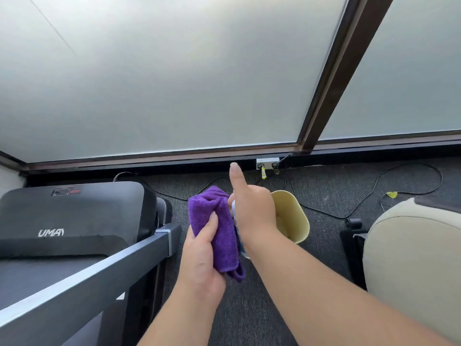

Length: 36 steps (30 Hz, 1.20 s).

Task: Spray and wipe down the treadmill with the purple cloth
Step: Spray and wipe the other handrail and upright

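- Gripped in the left hand (202, 250), right around the middle of the frame, the purple cloth (215, 226) is being pinched under the thumb, bunched up, with one end hanging down past the palm.
- Just to the right of it, a spray bottle (237, 226) is being held by the right hand (252, 216), fingers curled round it and the index finger sticking straight up. Honestly most of the bottle is being hidden by that hand; only a pale strip with some blue on it is showing.
- Bottle and cloth are being held right up against each other, touching or pretty much so.
- The treadmill (72, 221) is being left alone at the lower left, dark hood with white lettering, and its grey handrail (99, 268) is running diagonally toward the hands without being touched.
- Behind the right hand, a pale yellow bin (294, 218) is being shown on the grey carpet (324, 196).
- Black cables (369, 193) are being trailed across the carpet to a white outlet (267, 163) at the base of the frosted glass wall (162, 83).
- A beige chair (411, 258) is being cut off at the right edge.
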Each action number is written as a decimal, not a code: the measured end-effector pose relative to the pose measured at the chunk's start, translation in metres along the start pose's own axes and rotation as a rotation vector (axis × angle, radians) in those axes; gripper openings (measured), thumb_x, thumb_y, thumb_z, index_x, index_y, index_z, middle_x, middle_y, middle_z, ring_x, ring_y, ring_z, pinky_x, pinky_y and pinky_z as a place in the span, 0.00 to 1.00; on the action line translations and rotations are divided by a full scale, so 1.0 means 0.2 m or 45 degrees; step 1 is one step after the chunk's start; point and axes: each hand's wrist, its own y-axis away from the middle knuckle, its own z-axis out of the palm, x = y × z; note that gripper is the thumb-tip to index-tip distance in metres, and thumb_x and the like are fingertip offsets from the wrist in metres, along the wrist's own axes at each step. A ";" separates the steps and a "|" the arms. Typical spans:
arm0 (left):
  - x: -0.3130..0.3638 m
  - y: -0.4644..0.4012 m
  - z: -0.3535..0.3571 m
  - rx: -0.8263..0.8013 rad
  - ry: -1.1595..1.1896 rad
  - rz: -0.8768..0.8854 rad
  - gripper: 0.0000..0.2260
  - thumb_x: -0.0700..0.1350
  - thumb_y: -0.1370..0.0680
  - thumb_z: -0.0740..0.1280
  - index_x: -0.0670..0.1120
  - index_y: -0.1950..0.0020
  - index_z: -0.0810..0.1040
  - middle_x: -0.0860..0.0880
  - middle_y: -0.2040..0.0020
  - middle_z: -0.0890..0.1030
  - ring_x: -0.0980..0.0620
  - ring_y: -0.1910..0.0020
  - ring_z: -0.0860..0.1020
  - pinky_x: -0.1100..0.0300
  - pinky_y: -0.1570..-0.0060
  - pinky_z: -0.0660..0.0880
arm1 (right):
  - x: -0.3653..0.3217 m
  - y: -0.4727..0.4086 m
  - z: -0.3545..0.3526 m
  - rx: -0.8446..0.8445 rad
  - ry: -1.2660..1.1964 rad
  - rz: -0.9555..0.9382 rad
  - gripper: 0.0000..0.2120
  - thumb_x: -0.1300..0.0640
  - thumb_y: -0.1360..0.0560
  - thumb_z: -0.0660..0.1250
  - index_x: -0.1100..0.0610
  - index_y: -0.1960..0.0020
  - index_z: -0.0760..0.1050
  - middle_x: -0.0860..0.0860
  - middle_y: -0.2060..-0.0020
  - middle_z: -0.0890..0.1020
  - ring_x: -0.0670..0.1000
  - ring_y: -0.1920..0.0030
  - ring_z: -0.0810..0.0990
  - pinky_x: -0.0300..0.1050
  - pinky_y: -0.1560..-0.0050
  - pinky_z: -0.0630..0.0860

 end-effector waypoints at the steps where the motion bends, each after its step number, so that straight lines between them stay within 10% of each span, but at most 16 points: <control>1: 0.04 0.03 0.03 -0.016 0.001 0.021 0.12 0.44 0.18 0.67 0.46 0.35 0.80 0.41 0.41 0.85 0.39 0.45 0.82 0.48 0.53 0.80 | -0.06 0.02 -0.01 0.007 -0.025 0.000 0.37 0.20 0.33 0.57 0.56 0.69 0.72 0.51 0.76 0.72 0.53 0.70 0.70 0.52 0.59 0.73; 6: 0.22 0.20 0.16 -0.063 -0.017 0.130 0.10 0.43 0.17 0.66 0.47 0.36 0.79 0.39 0.40 0.84 0.36 0.44 0.81 0.42 0.46 0.77 | -0.32 0.13 -0.06 -0.023 -0.165 0.039 0.38 0.21 0.32 0.61 0.54 0.78 0.75 0.54 0.75 0.79 0.57 0.71 0.77 0.60 0.53 0.81; 10: 0.37 0.36 0.27 -0.098 0.012 0.195 0.09 0.43 0.18 0.67 0.47 0.38 0.80 0.37 0.41 0.84 0.36 0.47 0.81 0.41 0.48 0.78 | -0.53 0.27 -0.14 -0.035 -0.216 -0.009 0.35 0.28 0.23 0.64 0.57 0.72 0.74 0.55 0.75 0.78 0.54 0.73 0.76 0.47 0.66 0.76; 18: 0.67 0.86 0.48 -0.119 0.110 0.302 0.09 0.45 0.18 0.68 0.47 0.39 0.82 0.41 0.46 0.86 0.40 0.52 0.85 0.47 0.56 0.81 | -0.92 0.73 -0.20 -0.043 -0.137 -0.226 0.39 0.27 0.21 0.59 0.52 0.82 0.65 0.44 0.81 0.68 0.51 0.74 0.66 0.51 0.60 0.65; 24: 0.93 1.28 0.54 -0.213 0.172 0.382 0.09 0.43 0.17 0.66 0.44 0.38 0.80 0.40 0.51 0.87 0.42 0.59 0.86 0.51 0.64 0.82 | -1.28 1.05 -0.26 -0.162 -0.337 -0.295 0.36 0.26 0.25 0.66 0.56 0.74 0.74 0.58 0.73 0.76 0.56 0.70 0.75 0.50 0.63 0.73; 36: 1.29 1.74 0.54 -0.248 0.166 0.687 0.09 0.42 0.18 0.68 0.45 0.38 0.80 0.40 0.50 0.87 0.41 0.55 0.87 0.41 0.49 0.82 | -1.71 1.46 -0.20 -0.481 -0.304 -0.490 0.38 0.23 0.33 0.66 0.60 0.71 0.74 0.61 0.71 0.74 0.59 0.69 0.73 0.53 0.61 0.71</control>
